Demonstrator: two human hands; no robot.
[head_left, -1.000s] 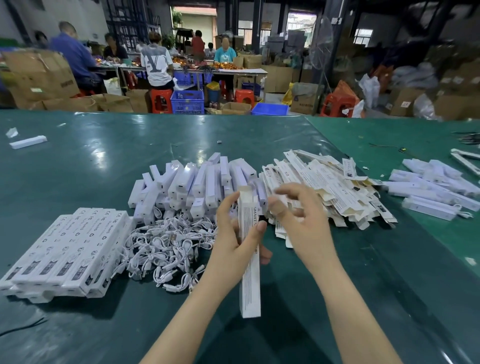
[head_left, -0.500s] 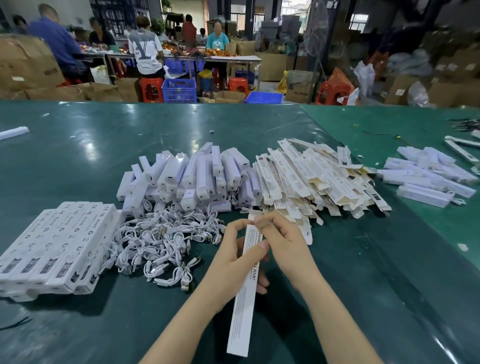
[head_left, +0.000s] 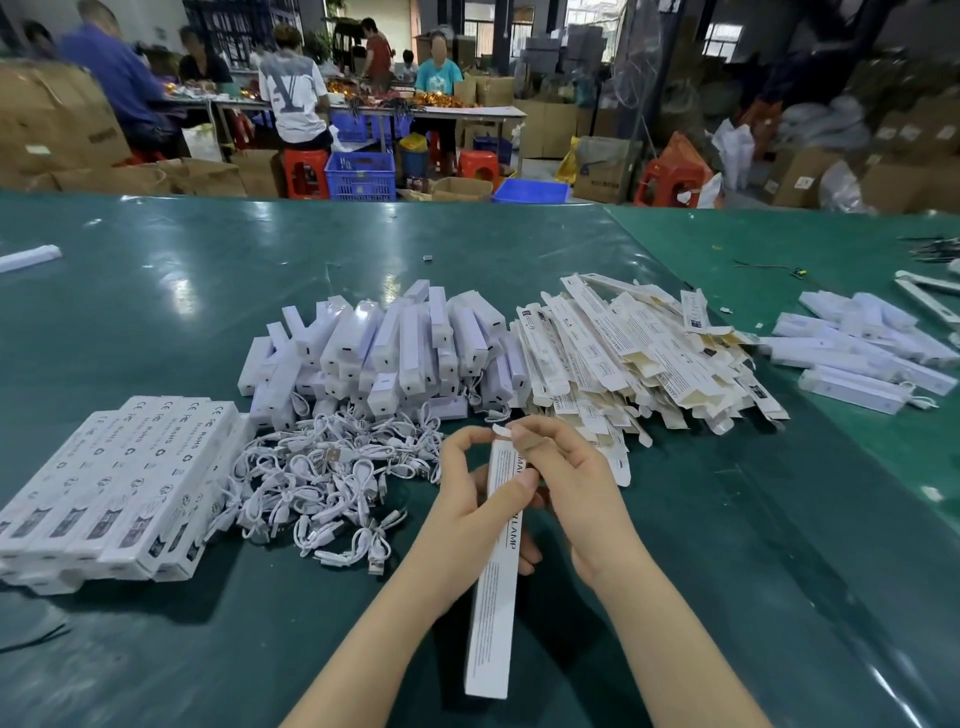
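A long, narrow white carton (head_left: 496, 587) printed with "LAMP" slants from my hands down toward me above the green table (head_left: 156, 291). My left hand (head_left: 470, 499) grips the carton near its upper end, thumb across the front. My right hand (head_left: 561, 478) pinches the small end flap at the carton's top with its fingertips. Beyond my hands lie a heap of white lamp bars (head_left: 384, 348), a tangle of short white cables (head_left: 322, 467) and a pile of flat unfolded cartons (head_left: 639, 358).
A neat row of closed cartons (head_left: 119, 483) lies at the left. More white lamp bars (head_left: 862, 348) lie at the right, on the adjoining table. One loose bar (head_left: 28, 257) sits far left. People work at tables among cardboard boxes behind.
The carton has come down from an upright hold over the piles to a slant toward me. My right hand's fingers have moved onto its top flap.
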